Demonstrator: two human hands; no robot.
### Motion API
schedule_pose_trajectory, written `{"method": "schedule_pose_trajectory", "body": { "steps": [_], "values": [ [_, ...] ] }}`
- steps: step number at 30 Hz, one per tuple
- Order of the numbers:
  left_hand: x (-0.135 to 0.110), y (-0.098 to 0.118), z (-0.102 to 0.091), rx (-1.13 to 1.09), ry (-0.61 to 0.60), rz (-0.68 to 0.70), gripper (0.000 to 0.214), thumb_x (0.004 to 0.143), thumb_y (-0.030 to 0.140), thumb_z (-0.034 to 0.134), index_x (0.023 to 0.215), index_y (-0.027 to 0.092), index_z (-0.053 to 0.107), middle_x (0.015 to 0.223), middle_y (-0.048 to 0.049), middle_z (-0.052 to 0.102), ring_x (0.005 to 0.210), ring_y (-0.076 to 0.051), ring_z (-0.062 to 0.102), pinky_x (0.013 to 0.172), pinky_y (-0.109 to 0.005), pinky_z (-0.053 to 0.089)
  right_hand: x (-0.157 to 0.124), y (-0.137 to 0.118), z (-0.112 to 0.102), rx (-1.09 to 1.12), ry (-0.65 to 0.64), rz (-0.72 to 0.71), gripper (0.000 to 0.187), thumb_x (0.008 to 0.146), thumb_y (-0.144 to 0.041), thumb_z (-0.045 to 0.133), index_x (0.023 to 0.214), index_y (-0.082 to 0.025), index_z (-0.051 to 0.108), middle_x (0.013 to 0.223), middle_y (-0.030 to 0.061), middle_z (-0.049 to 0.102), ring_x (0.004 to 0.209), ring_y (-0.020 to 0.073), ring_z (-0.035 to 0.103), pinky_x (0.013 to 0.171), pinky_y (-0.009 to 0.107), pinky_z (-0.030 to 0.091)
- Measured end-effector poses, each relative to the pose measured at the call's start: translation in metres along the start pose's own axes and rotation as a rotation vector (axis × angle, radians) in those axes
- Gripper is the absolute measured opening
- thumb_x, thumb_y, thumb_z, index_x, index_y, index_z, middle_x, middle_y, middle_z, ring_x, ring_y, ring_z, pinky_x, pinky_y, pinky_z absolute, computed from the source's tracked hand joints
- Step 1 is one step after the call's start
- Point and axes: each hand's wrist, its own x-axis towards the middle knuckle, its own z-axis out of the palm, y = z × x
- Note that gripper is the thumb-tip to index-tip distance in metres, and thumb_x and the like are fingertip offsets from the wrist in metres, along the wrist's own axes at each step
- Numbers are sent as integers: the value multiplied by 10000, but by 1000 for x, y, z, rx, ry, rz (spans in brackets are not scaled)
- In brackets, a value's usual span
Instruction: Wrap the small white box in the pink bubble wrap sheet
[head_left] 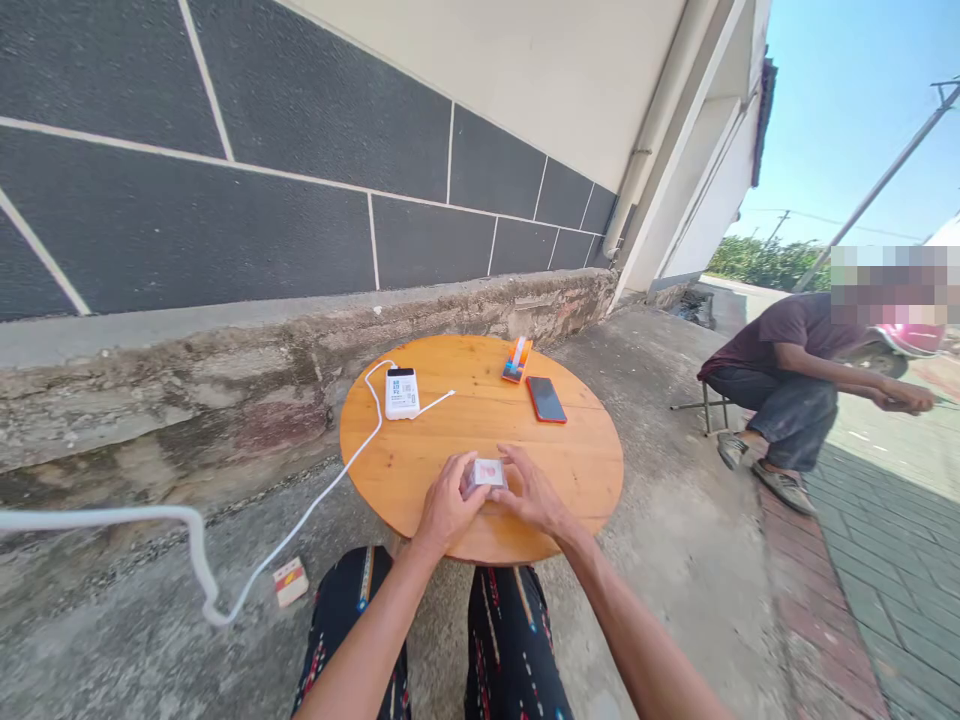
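Note:
A small clear plastic box [489, 472] with a white and reddish top sits low over the near part of the round wooden table [420, 465]. My left hand [452, 503] is closed around its left side, the thumb along the near edge. From the right, my right hand [531, 492] curves about the same box, with fingertips at the far corner and thumb at the near one. What lies inside the box is too small to make out.
On the table are a white device [403, 395] with a white cable, a red-edged phone [547, 399] and an orange tape-like item [517, 360]. A small carton [290, 582] lies on the ground. Another person [795, 370] sits on a stool at right.

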Motion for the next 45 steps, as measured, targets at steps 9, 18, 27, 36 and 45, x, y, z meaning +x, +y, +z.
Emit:
{"method": "schedule_pose_trajectory", "body": {
  "steps": [9, 18, 27, 36, 45],
  "values": [
    [-2, -3, 1, -5, 16, 39, 433, 776, 217, 593, 1198, 209, 496, 1098, -57, 593, 1025, -212, 586, 890, -370, 492, 1, 5, 5, 195, -57, 102, 569, 769, -384, 686, 1275, -206, 496, 1215, 101, 600, 1083, 240, 577, 962, 456, 436],
    [-4, 0, 0, 56, 41, 48, 456, 752, 219, 572, 1205, 187, 525, 1182, -90, 549, 1111, -242, 549, 939, -385, 477, -13, 6, 7, 187, -10, 114, 808, 730, -417, 718, 1411, -211, 335, 1405, 151, 446, 1259, 291, 465, 1036, 503, 364],
    [-2, -8, -2, 26, 1, 71, 719, 676, 164, 529, 1376, 151, 366, 1338, -139, 473, 1247, -275, 458, 1047, -460, 386, -37, 14, 4, 199, 63, 183, 849, 709, -344, 725, 1433, -203, 304, 1463, 167, 368, 1322, 294, 394, 1077, 517, 319],
    [0, -12, 5, 32, -108, -17, 777, 702, 158, 561, 1430, 171, 290, 1330, -136, 522, 1216, -262, 506, 1046, -469, 384, -5, 14, 15, 345, -24, 67, 834, 700, -355, 746, 1408, -187, 339, 1375, 155, 483, 1248, 276, 479, 1057, 488, 354],
    [27, -9, -4, -48, -259, -17, 727, 723, 115, 562, 1412, 206, 345, 1430, -102, 433, 1301, -246, 426, 1105, -442, 335, 12, 31, 16, 229, 10, 81, 700, 731, -296, 713, 1356, -203, 412, 1315, 130, 530, 1158, 265, 539, 992, 483, 417]
  ]
}}
